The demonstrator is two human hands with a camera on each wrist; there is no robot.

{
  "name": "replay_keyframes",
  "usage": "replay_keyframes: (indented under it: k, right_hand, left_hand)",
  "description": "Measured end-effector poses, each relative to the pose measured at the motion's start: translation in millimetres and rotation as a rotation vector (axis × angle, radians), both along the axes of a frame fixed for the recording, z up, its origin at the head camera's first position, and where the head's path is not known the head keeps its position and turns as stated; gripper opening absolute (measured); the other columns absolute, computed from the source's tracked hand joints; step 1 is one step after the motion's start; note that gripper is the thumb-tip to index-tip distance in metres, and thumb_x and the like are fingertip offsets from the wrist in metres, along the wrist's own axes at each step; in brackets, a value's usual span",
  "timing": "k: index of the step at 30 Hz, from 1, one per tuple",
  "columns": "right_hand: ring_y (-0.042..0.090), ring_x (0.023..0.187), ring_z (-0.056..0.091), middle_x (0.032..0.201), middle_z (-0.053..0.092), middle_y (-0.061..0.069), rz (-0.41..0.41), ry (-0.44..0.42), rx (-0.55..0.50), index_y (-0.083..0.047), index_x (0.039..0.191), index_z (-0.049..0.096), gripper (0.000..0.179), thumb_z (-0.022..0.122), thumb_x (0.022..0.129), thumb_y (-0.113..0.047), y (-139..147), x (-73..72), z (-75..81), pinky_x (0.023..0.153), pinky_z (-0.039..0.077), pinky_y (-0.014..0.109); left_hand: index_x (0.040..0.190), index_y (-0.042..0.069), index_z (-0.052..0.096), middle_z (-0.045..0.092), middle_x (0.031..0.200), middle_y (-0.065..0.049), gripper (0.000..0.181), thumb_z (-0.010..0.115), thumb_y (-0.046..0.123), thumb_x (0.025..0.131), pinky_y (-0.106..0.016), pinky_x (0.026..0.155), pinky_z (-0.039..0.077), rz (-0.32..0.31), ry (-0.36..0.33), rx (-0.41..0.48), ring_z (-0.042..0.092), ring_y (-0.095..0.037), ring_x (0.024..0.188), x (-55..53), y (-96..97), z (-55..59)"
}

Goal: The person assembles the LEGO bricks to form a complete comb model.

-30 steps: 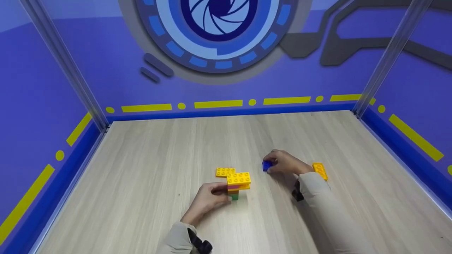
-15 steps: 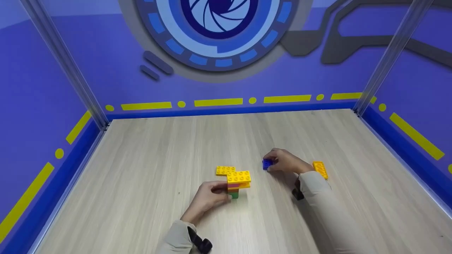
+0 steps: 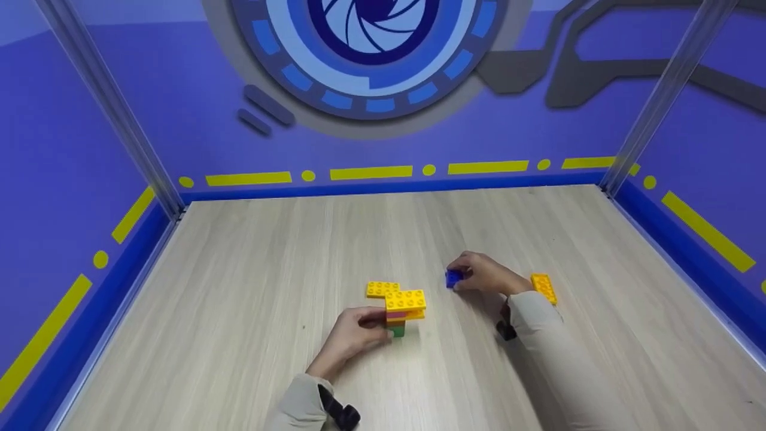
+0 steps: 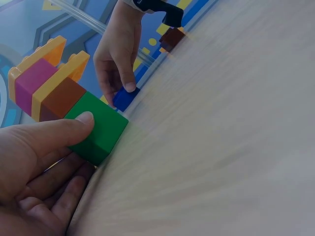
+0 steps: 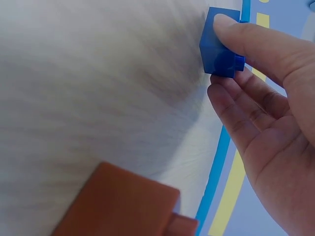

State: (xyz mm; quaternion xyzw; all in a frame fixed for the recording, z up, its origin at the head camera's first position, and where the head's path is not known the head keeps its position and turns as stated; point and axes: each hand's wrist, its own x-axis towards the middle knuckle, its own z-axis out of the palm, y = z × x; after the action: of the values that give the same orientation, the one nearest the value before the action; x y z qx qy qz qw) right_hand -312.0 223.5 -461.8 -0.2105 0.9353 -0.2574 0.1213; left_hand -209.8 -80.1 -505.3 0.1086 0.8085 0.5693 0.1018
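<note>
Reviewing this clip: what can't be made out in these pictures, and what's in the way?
Brown block: right wrist view, its lower part cut off by the bottom edge.
Green block: left wrist view, partly covered by the thumb of the left hand.
Blue block: head view, partly covered by the right hand.
Loose yellow brick: head view, near right corner hidden by the stack.

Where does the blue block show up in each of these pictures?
Head view: blue block, right of centre, below mid-height.
Left wrist view: blue block, left of centre, slightly above mid-height.
Right wrist view: blue block, near the top, right of centre.
Shared landmark: the right hand, pinching it in all three.
</note>
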Motion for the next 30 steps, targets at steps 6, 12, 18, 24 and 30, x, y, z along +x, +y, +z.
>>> replay_keyframes:
  k: [6,12,18,24,30]
  right_hand:
    - [0.021,0.100,0.059,0.113,0.062,0.010,0.001,-0.002,-0.007,-0.006,0.122,0.066,0.041,0.075,0.083,-0.015,0.2,-0.2,0.0,0.094,0.052,0.043]
    - [0.021,0.099,0.058,0.113,0.062,0.009,0.007,0.003,-0.002,-0.006,0.122,0.065,0.042,0.075,0.083,-0.016,1.4,-0.4,0.1,0.094,0.052,0.043]
    - [0.021,0.098,0.058,0.110,0.062,0.009,0.036,0.020,-0.015,-0.004,0.121,0.066,0.041,0.075,0.083,-0.015,0.2,0.2,-0.9,0.093,0.053,0.043]
    - [0.020,0.099,0.059,0.111,0.062,0.008,0.040,-0.001,-0.007,-0.006,0.123,0.065,0.042,0.074,0.083,-0.017,-2.6,1.0,0.8,0.093,0.053,0.043]
    - [0.020,0.100,0.058,0.113,0.062,0.007,0.048,-0.016,-0.023,-0.007,0.124,0.065,0.042,0.074,0.084,-0.017,-9.5,1.9,8.4,0.094,0.053,0.042]
  left_hand:
    - [0.117,0.012,0.068,0.070,0.115,-0.006,0.043,0.078,0.009,0.075,-0.038,0.097,0.051,-0.015,0.026,-0.007,0.065,-0.021,0.108,-0.9,-0.1,-0.2]
    - [0.117,0.011,0.068,0.070,0.115,-0.007,0.043,0.078,0.008,0.075,-0.037,0.097,0.051,-0.015,0.020,0.001,0.065,-0.021,0.108,-0.8,0.5,-0.2]
    - [0.118,0.011,0.068,0.070,0.115,-0.007,0.043,0.078,0.008,0.076,-0.035,0.094,0.053,-0.007,0.010,0.009,0.065,-0.021,0.107,-0.1,-0.1,-0.7]
    - [0.119,0.013,0.068,0.070,0.116,-0.005,0.045,0.077,0.009,0.076,-0.035,0.096,0.052,-0.003,0.007,-0.019,0.065,-0.020,0.108,0.5,0.6,-2.0]
    - [0.119,0.013,0.067,0.070,0.117,-0.005,0.044,0.077,0.008,0.076,-0.037,0.097,0.051,0.002,0.013,-0.024,0.064,-0.021,0.108,0.9,1.7,-1.9]
